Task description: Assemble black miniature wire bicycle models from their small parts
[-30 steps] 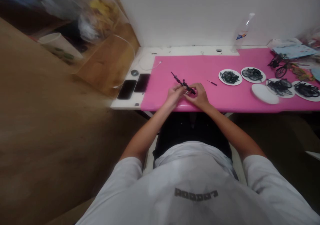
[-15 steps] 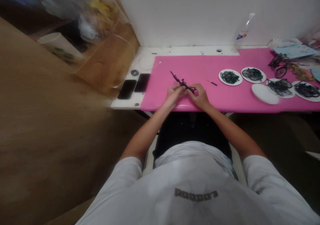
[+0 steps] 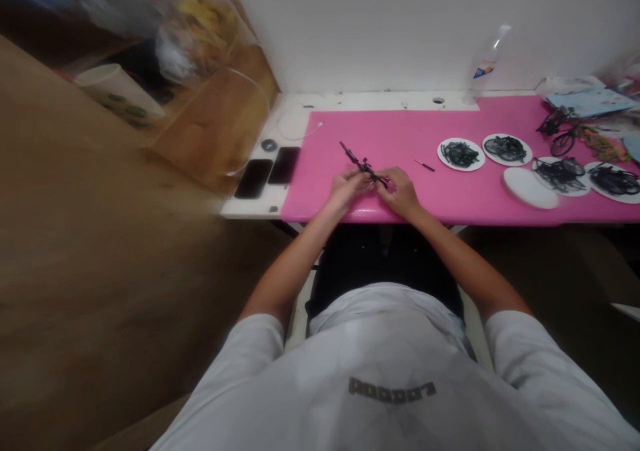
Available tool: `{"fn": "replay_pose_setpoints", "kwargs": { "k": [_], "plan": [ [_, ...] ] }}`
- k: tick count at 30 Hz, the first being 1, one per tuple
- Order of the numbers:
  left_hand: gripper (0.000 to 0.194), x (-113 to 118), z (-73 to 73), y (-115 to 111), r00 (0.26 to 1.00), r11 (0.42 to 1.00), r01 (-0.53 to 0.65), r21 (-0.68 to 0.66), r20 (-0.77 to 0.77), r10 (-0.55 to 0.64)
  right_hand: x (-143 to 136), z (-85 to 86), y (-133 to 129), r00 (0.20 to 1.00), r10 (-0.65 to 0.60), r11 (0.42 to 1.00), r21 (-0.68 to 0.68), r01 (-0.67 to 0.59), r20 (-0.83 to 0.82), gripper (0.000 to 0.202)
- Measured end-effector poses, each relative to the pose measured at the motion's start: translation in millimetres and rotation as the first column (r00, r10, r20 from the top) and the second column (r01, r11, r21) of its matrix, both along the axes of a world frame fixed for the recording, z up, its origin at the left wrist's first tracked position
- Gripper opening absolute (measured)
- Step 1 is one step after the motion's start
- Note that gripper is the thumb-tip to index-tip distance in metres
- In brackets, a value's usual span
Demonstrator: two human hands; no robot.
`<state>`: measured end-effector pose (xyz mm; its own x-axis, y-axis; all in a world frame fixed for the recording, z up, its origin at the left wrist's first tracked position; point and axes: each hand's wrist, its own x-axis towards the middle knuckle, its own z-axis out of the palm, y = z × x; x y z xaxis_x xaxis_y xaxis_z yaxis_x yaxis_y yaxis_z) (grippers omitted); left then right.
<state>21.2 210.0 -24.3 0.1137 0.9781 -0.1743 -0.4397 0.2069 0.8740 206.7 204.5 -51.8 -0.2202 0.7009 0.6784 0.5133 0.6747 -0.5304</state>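
Both my hands meet over the front part of the pink table cover point(image 3: 380, 131). Between them slants a long, thin black model piece point(image 3: 364, 165) with small parts sticking out, its far end pointing up and left. My left hand point(image 3: 349, 189) pinches it near the middle from the left side. Fingers of my right hand point(image 3: 399, 191) close on its lower right end. Exactly where the fingertips touch is too small to tell. A small screwdriver point(image 3: 425, 165) with a black handle lies to the right of my right hand.
White plates with black plastic parts stand to the right, among them one plate point(image 3: 461, 155). A white lid-like disc point(image 3: 530, 188) lies before them. Black model bicycles point(image 3: 563, 134) and papers point(image 3: 590, 101) crowd the far right. Two phones point(image 3: 254, 179) and a cable point(image 3: 300, 136) are left.
My hands hold nearly the same place, with only a very slight shift of the fingers on the black model piece. Nothing else has visibly moved.
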Motion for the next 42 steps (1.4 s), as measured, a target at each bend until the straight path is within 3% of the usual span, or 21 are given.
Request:
{"fn": "replay_pose_setpoints", "kwargs": {
  "k": [6,12,18,42],
  "plan": [
    [0.012,0.9,0.8,-0.4,1.000,1.000,-0.003,-0.005,-0.015,0.003,-2.2,1.6,-4.3,1.000,-0.013,0.999,0.031,0.012,0.020,0.022],
    [0.013,4.9,-1.1,-1.2,1.000,1.000,-0.003,0.026,0.013,0.002,-2.9,-0.5,-7.2,0.996,-0.063,0.998,0.031,0.061,0.063,0.045],
    [0.014,6.7,-0.1,-4.3,1.000,1.000,0.007,0.028,0.001,-0.007,-2.8,-3.5,-5.5,0.993,-0.097,0.995,0.038,0.094,0.071,0.034],
    [0.022,4.9,-2.3,-2.5,1.000,0.997,-0.006,0.081,-0.005,0.007,-4.3,1.7,-6.9,0.999,-0.054,0.998,0.009,0.054,0.000,0.026]
  ]
}}
